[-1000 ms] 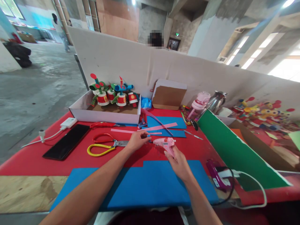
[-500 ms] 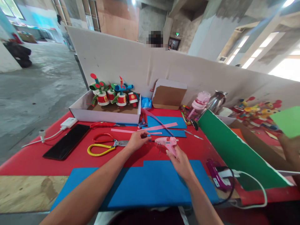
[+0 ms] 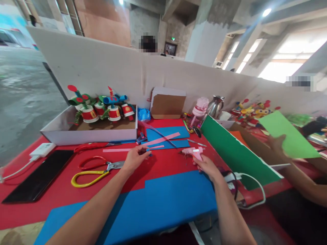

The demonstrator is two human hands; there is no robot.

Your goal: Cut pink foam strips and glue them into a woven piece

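Observation:
My right hand [image 3: 206,165] is closed round the handle of a pink glue gun [image 3: 192,152], its nozzle pointing left. My left hand [image 3: 136,157] pinches a small blue paper piece [image 3: 149,152] between thumb and fingertips; most of the piece is hidden. A gap separates the nozzle from the piece. Left of that hand lie scissors [image 3: 109,166] with one red and one yellow handle. Pink paper strips [image 3: 168,137] rest across blue sheets [image 3: 184,131] behind my hands. In front of me a large blue sheet [image 3: 173,195] covers the table edge.
A white box [image 3: 120,134] at the left holds several paper-cup figures [image 3: 90,114]. Nearer stand a black phone [image 3: 41,173] and a white charger [image 3: 42,151]. On the right are a green panel [image 3: 237,151], a pink bottle [image 3: 199,110] and a co-worker's hand [image 3: 277,144] with a light green sheet [image 3: 288,134].
My right hand has drawn the glue gun rightward, away from the blue piece in my left hand. The view has turned right, showing more of the co-worker's arm and light green sheet.

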